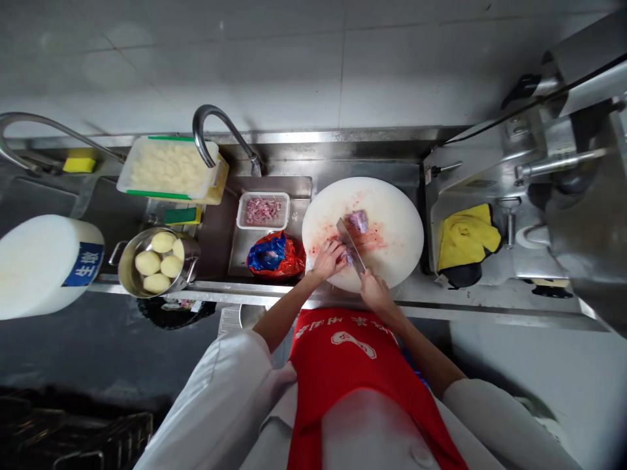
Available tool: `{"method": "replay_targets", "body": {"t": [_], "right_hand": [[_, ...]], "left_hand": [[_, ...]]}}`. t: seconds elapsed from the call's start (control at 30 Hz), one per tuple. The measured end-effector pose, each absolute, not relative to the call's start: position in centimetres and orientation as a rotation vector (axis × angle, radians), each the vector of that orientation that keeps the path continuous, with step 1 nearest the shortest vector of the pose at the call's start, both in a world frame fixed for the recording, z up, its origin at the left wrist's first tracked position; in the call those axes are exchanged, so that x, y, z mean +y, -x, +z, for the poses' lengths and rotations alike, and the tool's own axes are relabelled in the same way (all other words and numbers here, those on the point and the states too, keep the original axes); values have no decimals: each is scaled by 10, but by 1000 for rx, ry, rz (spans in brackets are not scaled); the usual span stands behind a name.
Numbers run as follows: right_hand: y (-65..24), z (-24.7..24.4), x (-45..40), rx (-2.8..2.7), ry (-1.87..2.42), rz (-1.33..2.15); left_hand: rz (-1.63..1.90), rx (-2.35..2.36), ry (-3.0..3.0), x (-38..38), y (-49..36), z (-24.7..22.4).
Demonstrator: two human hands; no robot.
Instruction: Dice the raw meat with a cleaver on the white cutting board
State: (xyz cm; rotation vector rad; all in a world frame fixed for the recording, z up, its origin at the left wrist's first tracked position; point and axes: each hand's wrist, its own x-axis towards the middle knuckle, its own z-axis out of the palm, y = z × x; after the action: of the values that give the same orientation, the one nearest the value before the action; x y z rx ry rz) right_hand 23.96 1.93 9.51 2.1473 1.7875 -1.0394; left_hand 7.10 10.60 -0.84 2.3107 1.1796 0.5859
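Note:
A round white cutting board lies on the steel counter, smeared with red juice. My right hand is closed round the handle of a cleaver, whose blade slants across the board. Left of the blade, my left hand presses a piece of raw meat down with bent fingers, close to the blade. Most of that piece is hidden by the fingers and the blade. Another purplish-red lump of meat rests on the board just beyond the cleaver.
In the sink at left are a white basket of chopped meat and a red-and-blue plastic bag. Farther left stand a steel pot of peeled potatoes and a lidded tub. A yellow cloth lies at right. A faucet arches over the sink.

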Motion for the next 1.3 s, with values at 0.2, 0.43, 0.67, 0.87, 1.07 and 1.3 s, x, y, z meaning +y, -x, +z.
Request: {"method": "replay_targets", "body": {"t": [0.2, 0.43, 0.67, 0.87, 1.07, 1.3], "right_hand": [[-255, 107, 20, 1785, -2102, -1016], [-224, 102, 37, 1794, -2140, -960], [-215, 115, 43, 1795, -2259, -875], [-208, 122, 49, 1826, -2356, -795], [-211, 86, 63, 1854, -2158, -945], [-241, 92, 33, 1803, -2068, -1001]], "left_hand": [[606, 1134, -2269, 106, -67, -6], [1066, 1531, -1932, 90, -48, 4], [1168, 1659, -1825, 80, -17, 4], [1172, 1732, -1844, 75, -12, 4], [763, 1228, -2102, 87, -60, -5], [640, 1152, -2213, 91, -72, -19]]}}
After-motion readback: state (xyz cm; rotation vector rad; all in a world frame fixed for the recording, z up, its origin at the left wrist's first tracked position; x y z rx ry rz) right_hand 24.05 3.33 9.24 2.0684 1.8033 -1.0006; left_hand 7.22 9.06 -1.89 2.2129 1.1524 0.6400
